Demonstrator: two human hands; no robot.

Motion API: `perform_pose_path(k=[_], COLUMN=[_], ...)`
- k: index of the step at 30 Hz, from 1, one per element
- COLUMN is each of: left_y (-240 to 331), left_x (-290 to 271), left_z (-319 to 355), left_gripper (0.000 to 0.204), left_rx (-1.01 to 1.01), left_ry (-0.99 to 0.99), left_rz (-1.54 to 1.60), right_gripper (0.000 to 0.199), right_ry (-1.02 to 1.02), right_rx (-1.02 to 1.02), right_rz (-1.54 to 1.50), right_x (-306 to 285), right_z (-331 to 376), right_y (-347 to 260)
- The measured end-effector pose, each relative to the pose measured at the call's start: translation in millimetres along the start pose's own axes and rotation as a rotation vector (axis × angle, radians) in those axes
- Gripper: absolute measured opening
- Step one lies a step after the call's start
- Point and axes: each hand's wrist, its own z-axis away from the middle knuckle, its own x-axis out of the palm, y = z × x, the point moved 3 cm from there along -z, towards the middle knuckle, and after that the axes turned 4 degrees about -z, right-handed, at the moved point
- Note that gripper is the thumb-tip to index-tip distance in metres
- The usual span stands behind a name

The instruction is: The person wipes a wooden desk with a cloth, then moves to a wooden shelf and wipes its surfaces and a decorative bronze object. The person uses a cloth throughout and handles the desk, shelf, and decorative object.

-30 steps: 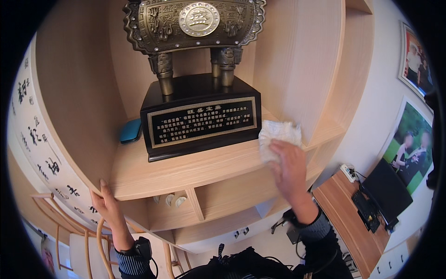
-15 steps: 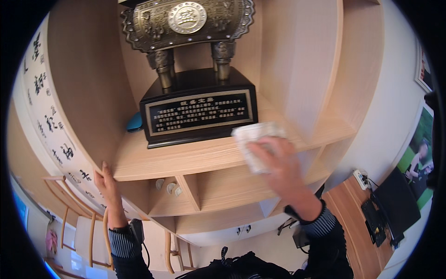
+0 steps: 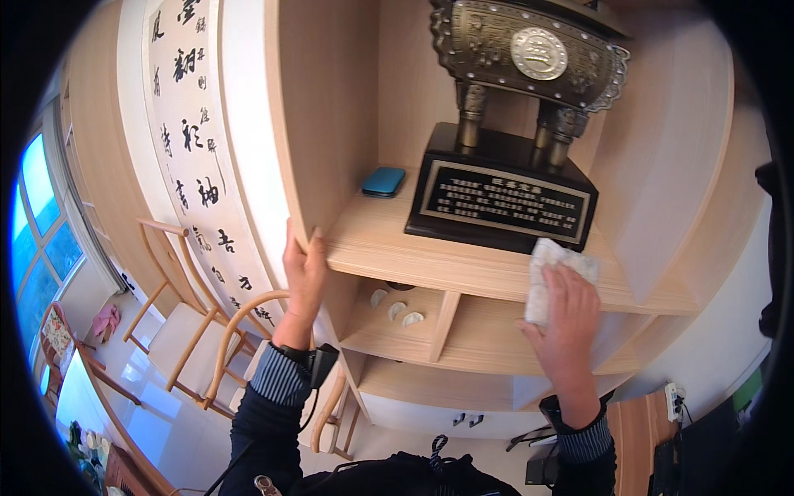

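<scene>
My right hand (image 3: 571,322) presses a folded white cloth (image 3: 539,285) against the front edge of a pale wooden shelf (image 3: 471,260), fingers laid over it. The cloth lies by the right front corner of a black plinth (image 3: 503,194) with a lettered panel. On the plinth stands a bronze-coloured ornamental vessel (image 3: 488,50) with a round pale medallion. My left hand (image 3: 305,273) grips the front edge of the cabinet's side panel (image 3: 285,124) at shelf height. Between that panel and the plinth, a flat blue case (image 3: 384,181) rests on the shelf.
Below are open compartments, one with several small white pieces (image 3: 398,311), and white doors (image 3: 405,415). Wooden chairs (image 3: 186,331) and a hanging calligraphy scroll (image 3: 186,149) are at the left. A wooden desk (image 3: 633,434) with a power strip (image 3: 672,401) stands at right.
My view has swung left, so the cabinet and vessel appear further right. The cloth in my right hand has shifted along the shelf edge by the plinth's corner. My left hand stays on the panel.
</scene>
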Motion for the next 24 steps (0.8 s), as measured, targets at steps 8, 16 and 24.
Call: perform_pose_path(k=[8, 16, 24], left_y=[4.6, -27.6, -56.9], left_x=[-2.3, -46.5, -56.0], left_z=[-4.7, 42.0, 82.6], left_gripper=[0.037, 0.042, 0.034], left_rx=[0.035, 0.025, -0.062], left_ry=[-0.170, -0.340, -0.499], left_rz=[0.057, 0.007, 0.042], right_gripper=[0.091, 0.099, 0.093], right_ry=[-0.132, -0.615, -0.649], right_rx=[-0.212, -0.150, -0.194], right_rz=[-0.243, -0.230, -0.237], right_x=[69.9, 121.8, 130.0], right_z=[-69.1, -157.1, -167.8], right_y=[-152.7, -196.2, -186.9])
